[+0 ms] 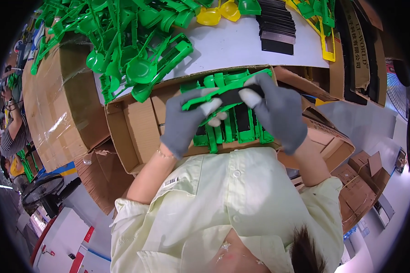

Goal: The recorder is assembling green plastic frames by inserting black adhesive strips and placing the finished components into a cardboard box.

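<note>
Left hand [185,119] and right hand [281,111] angle inward, pinching opposite ends of 1 green piece [234,86].

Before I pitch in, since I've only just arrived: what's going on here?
A person's gloved left hand and right hand hold a green plastic piece with a black panel against it, above an open cardboard box. More green pieces lie in the box, toward its right side. Beyond it, on the white tabletop, are a heap of green parts and a stack of black plates.
</note>
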A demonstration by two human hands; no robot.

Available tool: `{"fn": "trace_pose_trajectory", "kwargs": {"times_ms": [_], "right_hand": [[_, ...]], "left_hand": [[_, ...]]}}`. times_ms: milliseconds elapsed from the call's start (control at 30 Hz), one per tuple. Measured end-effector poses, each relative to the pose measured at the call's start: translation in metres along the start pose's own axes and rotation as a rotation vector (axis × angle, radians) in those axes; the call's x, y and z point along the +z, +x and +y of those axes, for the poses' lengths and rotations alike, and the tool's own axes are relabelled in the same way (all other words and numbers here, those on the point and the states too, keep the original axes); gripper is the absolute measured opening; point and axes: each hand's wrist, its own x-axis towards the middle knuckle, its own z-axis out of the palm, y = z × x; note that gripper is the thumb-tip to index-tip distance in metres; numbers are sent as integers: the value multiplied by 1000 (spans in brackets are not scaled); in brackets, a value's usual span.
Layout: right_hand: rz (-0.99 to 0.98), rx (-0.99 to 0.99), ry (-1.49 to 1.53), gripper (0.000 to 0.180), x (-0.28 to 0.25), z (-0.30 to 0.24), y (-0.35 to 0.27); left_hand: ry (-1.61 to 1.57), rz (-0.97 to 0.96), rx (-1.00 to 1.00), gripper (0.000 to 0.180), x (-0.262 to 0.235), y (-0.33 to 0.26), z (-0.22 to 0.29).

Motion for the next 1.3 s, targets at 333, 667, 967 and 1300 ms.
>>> {"fn": "trace_pose_trajectory", "kwargs": {"times_ms": [333,667,967,1300], "right_hand": [[-249,24,255,29,5,18,-17],[-200,226,411,34,-6,24,13],[-114,-105,-421,34,-8,111,67],[-330,52,-255,20,-15,104,86]], "left_hand": [[122,-113,54,24,-26,-20,-3],[422,81,-74,21,-90,-48,27],[1472,298,58,42,-126,-12,-2],[1701,965,1009,29,-54,4,72]]}}
